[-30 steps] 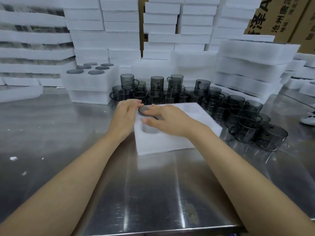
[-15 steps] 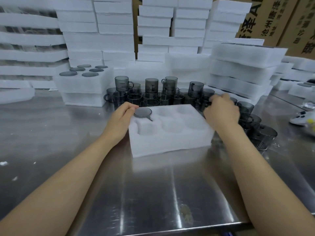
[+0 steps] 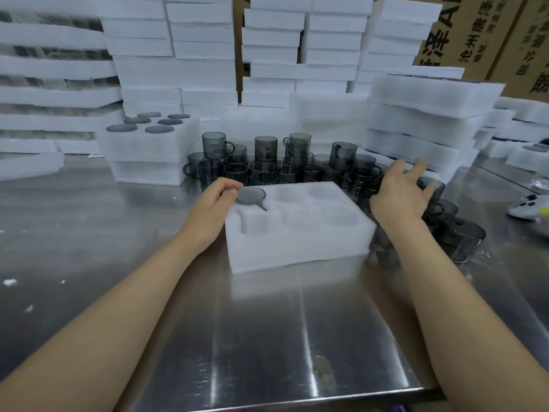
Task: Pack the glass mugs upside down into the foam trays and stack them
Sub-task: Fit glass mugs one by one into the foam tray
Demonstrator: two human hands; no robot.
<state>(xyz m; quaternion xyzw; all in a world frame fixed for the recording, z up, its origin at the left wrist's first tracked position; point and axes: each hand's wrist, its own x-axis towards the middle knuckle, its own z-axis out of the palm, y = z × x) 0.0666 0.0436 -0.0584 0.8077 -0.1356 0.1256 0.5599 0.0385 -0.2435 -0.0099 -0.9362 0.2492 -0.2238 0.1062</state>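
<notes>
Reflective steel desk (image 3: 267,337). Brown cardboard boxes (image 3: 475,31), printed characters, upper right. White device (image 3: 525,207) near desk's right edge. White scraps (image 3: 10,282) left.

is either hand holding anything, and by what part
Right hand holds nothing. Left hand touches the inverted smoky glass mug at its base edge; grip cannot be told.

A brushed steel table (image 3: 267,337) is seen across the whole foreground, its near edge running along the bottom. Pale streaks of light are reflected in its surface, and a dull stain (image 3: 323,374) is seen near the front edge. A few white crumbs (image 3: 10,282) are scattered at the far left. Brown cartons (image 3: 481,34) printed with dark characters are stacked at the back right. A small white device (image 3: 525,207) is laid at the right; its kind cannot be told.
</notes>
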